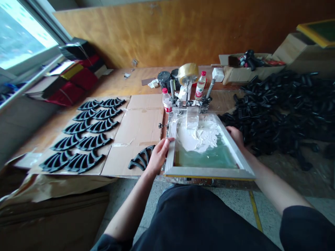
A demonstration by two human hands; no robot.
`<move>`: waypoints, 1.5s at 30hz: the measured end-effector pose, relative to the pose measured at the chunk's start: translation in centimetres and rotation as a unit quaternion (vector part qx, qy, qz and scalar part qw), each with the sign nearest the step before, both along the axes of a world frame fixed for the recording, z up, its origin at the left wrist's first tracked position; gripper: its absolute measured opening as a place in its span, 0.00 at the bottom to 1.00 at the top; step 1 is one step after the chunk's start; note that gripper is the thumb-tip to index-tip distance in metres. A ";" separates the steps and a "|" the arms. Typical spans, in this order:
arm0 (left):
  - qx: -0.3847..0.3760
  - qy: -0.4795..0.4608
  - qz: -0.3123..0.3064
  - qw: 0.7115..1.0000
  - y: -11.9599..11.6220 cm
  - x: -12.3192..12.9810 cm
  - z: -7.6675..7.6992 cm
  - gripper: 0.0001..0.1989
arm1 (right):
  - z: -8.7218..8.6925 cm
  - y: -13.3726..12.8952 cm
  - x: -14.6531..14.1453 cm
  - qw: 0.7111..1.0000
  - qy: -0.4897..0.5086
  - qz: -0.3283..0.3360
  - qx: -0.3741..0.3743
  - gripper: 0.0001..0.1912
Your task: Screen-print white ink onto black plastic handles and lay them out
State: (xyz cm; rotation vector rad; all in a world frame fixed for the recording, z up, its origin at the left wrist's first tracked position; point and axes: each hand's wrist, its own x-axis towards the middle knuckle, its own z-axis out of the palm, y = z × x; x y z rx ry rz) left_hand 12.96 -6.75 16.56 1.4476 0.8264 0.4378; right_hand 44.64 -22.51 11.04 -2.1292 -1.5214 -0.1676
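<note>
In the head view a screen-printing frame (171,157) with a silver metal border lies in front of me, its green mesh (206,158) partly covered by thick white ink (199,139). A whitish scraper (192,118) stands in the ink near the far side. My left hand (158,155) is closed on the frame's left side, thumb on the border. On the opposite side my right hand (236,136) grips the edge, its fingers partly hidden. One black curved slatted part (141,158) lies on cardboard beside my left hand.
Rows of similar black parts (86,143) lie on cardboard (141,122) at left. A heap of black pieces (282,111) covers the right side. Behind the frame stand a clamp (190,103), red-capped bottles (200,85), a tape roll (187,72) and dark tubs (164,80).
</note>
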 end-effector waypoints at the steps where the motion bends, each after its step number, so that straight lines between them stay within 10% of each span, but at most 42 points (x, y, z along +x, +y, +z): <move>1: -0.013 0.025 -0.007 1.000 -0.5 -0.5 -1.6 0.28 | 0.6 0.5 0.7 0.999 0.001 -0.040 0.024 0.15; 6: 0.029 0.144 0.006 0.989 -1.4 -0.6 -7.8 0.31 | 3.2 7.1 -2.2 0.999 -0.011 -0.014 0.039 0.31; 9: 0.062 0.188 0.007 0.980 -1.2 -0.2 -9.1 0.29 | 3.4 9.9 -5.8 0.995 -0.012 0.050 -0.081 0.21; 13: 0.075 0.210 0.001 0.975 -0.9 -0.4 -9.8 0.27 | 2.0 8.0 -9.0 0.977 -0.043 0.109 -0.178 0.03; 21: 0.079 0.203 0.007 0.976 -0.9 -0.6 -10.3 0.26 | 2.5 3.0 -8.8 0.929 -0.045 0.324 -0.173 0.07; 29: 0.049 0.166 0.022 0.985 -1.0 -0.5 -9.4 0.27 | 0.3 2.1 -10.3 0.956 -0.059 0.279 -0.069 0.16; 35: 0.019 0.149 0.010 0.989 -0.9 -0.5 -7.9 0.30 | 2.8 5.0 -9.1 0.976 0.007 0.206 -0.074 0.12; 40: -0.017 0.060 -0.005 0.998 -0.5 -0.5 -3.6 0.33 | 6.4 10.4 -3.9 0.994 0.067 0.070 -0.054 0.27; 45: -0.028 -0.077 0.059 0.995 0.5 1.7 2.4 0.27 | 6.4 6.9 4.1 0.977 0.184 -0.097 0.045 0.19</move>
